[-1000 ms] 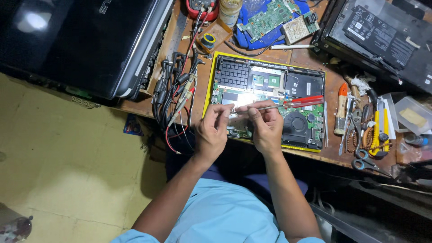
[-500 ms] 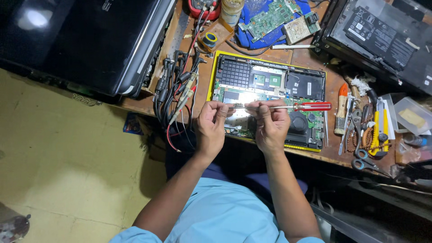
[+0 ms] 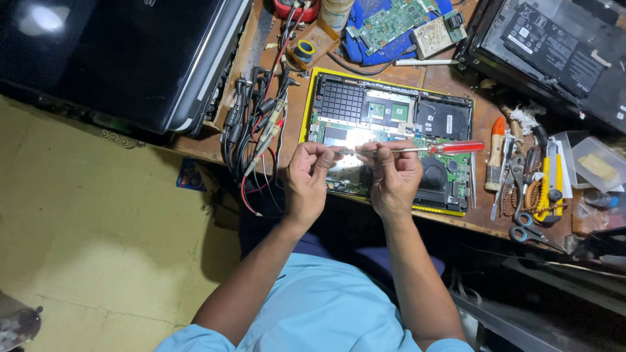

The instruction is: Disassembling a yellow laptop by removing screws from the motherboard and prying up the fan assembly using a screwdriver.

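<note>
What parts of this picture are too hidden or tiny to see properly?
Head view:
- Screwdriver tip: hidden between the left hand's fingers.
- Anything tiny pinched at the tip: too small to tell.
- Middle of the open laptop: covered by both hands; a bright glare washes out the board there.
- Right hand palm: faces away.
- Second laptop at top right: cut off by the edge.
- Scissors: partly in shadow.

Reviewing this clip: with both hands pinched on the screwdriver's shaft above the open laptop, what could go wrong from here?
1. The left hand and right hand hold the red-handled screwdriver level by its thin shaft, right above the opened laptop; a slip could let the tip gouge the bare circuit board.
2. The tangle of probe cables hangs off the bench edge beside the left hand; an elbow could snag it.
</note>
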